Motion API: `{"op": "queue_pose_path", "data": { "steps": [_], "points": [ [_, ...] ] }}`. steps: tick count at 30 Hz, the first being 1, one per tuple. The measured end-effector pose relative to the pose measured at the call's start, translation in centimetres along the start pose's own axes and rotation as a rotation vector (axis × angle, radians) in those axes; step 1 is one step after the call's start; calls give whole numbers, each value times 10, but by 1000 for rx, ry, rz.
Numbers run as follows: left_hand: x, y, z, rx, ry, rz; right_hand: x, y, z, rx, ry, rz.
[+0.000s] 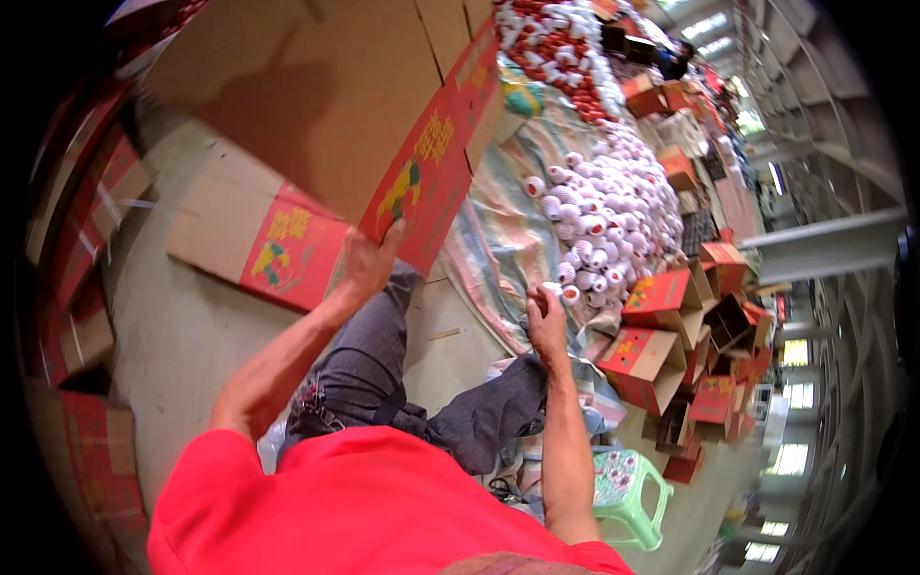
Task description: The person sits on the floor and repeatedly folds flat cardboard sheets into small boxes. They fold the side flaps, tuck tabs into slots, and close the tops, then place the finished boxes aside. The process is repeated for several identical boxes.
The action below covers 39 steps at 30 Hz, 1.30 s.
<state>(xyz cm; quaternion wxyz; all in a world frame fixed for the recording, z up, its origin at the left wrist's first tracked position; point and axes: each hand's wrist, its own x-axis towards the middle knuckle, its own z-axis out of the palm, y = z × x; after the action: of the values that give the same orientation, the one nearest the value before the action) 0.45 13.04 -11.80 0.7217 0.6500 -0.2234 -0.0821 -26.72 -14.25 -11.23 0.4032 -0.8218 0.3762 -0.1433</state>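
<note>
My left hand [369,265] is closed on the lower edge of a flattened cardboard carton [316,105], brown with a red printed band, tilted up in front of me. Under it, a second flat red and brown carton [225,220] lies on the floor. My right hand [548,326] hangs over the near edge of a pile of round fruit in white foam nets [613,211]. Its fingers are loosely curled with a gap between them, and I make out nothing held in them. A striped plastic sheet [508,225] spreads beneath the fruit.
Opened red cartons [661,297] are heaped to the right of the fruit. A green plastic stool [628,494] stands by my right forearm. Stacked flat cartons [91,230] line the left side. Farther off, a person [677,59] is beside more fruit [565,57].
</note>
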Motion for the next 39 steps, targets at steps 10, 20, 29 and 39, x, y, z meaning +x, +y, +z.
{"op": "queue_pose_path", "data": {
  "steps": [10, 20, 29, 39],
  "points": [
    [-132, -15, 60, 143, -459, 366, 48, -119, -133, 503, 459, -155],
    [-182, -30, 50, 571, -1411, 90, 16, -58, -211, 815, 342, -100],
    [-139, 39, 73, 86, -1138, -38, -2, -60, -194, 775, 388, -107],
    [-60, 174, 141, -349, -946, 891, 13, -48, -188, 739, 392, -101]
  ]
}}
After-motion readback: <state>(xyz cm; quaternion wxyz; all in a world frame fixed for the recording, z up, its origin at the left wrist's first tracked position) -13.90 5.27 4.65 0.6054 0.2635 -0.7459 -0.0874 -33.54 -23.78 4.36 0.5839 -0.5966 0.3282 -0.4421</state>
